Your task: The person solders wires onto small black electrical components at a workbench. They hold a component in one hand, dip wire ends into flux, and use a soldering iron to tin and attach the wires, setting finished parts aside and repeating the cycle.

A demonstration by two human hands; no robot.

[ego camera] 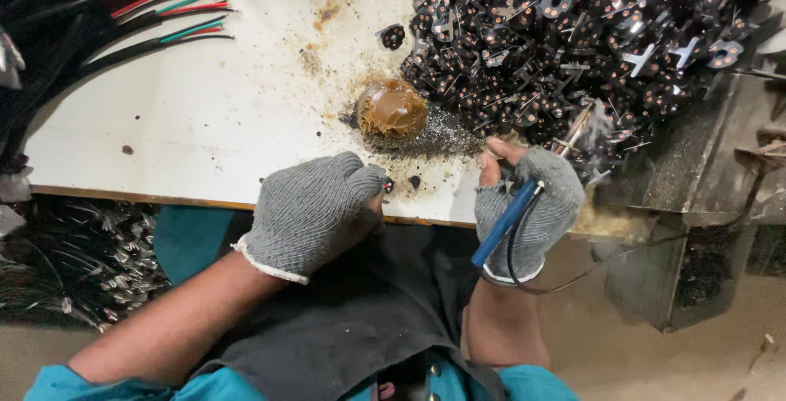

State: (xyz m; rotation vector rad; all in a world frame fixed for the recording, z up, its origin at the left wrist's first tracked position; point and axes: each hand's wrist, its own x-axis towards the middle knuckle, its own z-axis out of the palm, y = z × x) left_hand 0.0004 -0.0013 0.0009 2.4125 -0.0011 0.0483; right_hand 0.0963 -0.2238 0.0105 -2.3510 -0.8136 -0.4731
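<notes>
Left hand [315,209] pinches one small black part [388,186]; right hand [532,205] grips soldering iron [509,219]. Big pile of parts [573,33] waits on table [205,114].

Head camera, steeply downward, close over workbench [205,114]

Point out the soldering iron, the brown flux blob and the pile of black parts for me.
Soldering iron [506,223], head view, on its blue handle.
Flux blob [392,109], head view, on its domed top.
Pile of black parts [565,33], head view, near its middle.
</notes>
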